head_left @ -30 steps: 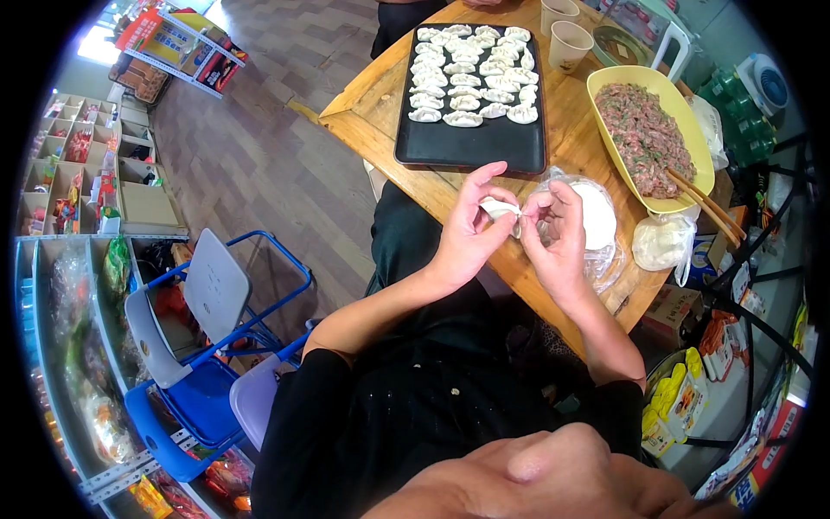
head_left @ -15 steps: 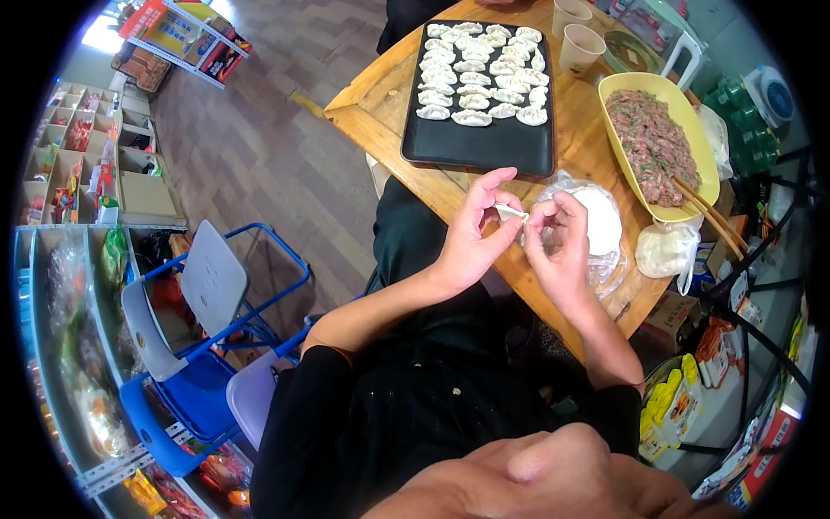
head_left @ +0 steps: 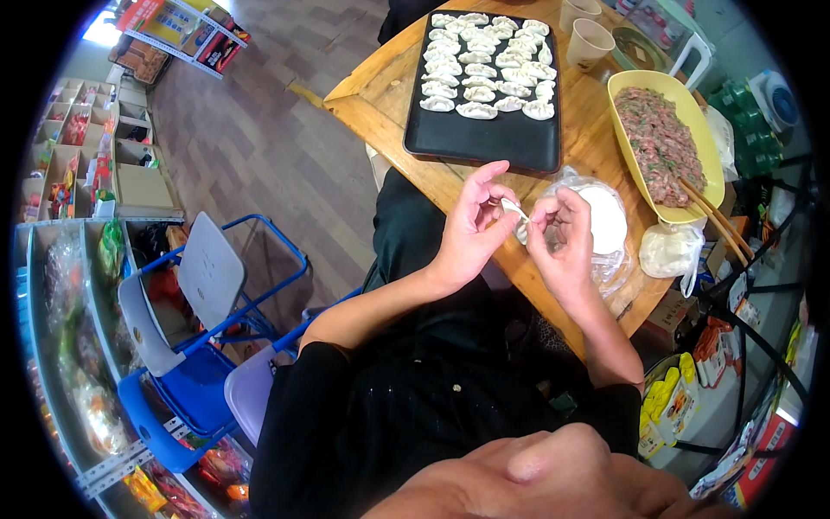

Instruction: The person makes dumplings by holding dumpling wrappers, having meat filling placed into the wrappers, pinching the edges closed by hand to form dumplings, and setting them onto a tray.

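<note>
In front of the table edge, my left hand (head_left: 471, 229) and my right hand (head_left: 560, 238) pinch a small white dumpling (head_left: 513, 208) between them. Fingers cover much of it. Beside my right hand, a stack of round white wrappers (head_left: 609, 223) lies on a clear plastic bag (head_left: 612, 273). Beyond my hands is a black tray (head_left: 480, 141) with rows of folded dumplings (head_left: 477, 76) on its far part. To the right, a yellow bowl (head_left: 714, 177) holds minced filling (head_left: 657, 143), and a pair of chopsticks (head_left: 719, 223) rests in it.
Two paper cups (head_left: 590, 45) stand at the table's far right, near a lidded clear container (head_left: 661, 30). A knotted plastic bag (head_left: 672, 251) sits at the right edge of the wooden table (head_left: 363, 105). Blue folding chairs (head_left: 194, 389) and stocked shelves (head_left: 86, 346) are to the left.
My fingers have shifted a little along the dumpling's edge, which now tilts more steeply. The tray, bowl and table appear slightly displaced to the right as the view turns.
</note>
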Tool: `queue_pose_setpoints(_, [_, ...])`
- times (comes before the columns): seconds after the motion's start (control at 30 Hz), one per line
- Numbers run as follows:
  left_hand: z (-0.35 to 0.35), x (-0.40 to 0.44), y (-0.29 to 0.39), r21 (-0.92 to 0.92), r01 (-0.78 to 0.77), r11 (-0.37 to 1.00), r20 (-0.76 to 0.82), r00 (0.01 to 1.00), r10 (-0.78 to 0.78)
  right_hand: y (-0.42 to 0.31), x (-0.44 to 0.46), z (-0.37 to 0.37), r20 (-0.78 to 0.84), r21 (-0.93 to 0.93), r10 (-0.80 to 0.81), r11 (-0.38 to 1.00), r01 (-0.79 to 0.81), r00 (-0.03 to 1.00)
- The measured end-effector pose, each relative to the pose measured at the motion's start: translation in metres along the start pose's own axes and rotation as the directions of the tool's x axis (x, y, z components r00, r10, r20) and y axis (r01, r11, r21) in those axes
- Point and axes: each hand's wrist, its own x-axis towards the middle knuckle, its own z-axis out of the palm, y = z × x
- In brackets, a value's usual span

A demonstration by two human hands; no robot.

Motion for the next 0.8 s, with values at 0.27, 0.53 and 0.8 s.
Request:
queue_pose_setpoints(0.27, [0.0024,-0.0015,0.0028,0.178,-0.072,0.981,0.017,0.997,0.07,-0.0019,-0.0021,0.0,0.054,-0.012,-0.036,0.999,0.036,0.998])
queue_pose_setpoints(0.53, [-0.0022,-0.0049,0.0014,0.233,-0.122,0.965,0.111,0.989,0.099,-0.0013,-0.0022,0.0008,0.005,0.017,0.042,0.999,-0.042,0.999])
queue_pose_setpoints(0.8, [-0.0044,-0.0031,-0.0008,0.132,-0.086,0.987,0.029,0.996,0.083,-0.0009,-0.0018,-0.0011,0.055,-0.04,0.014,0.999,-0.012,0.998])
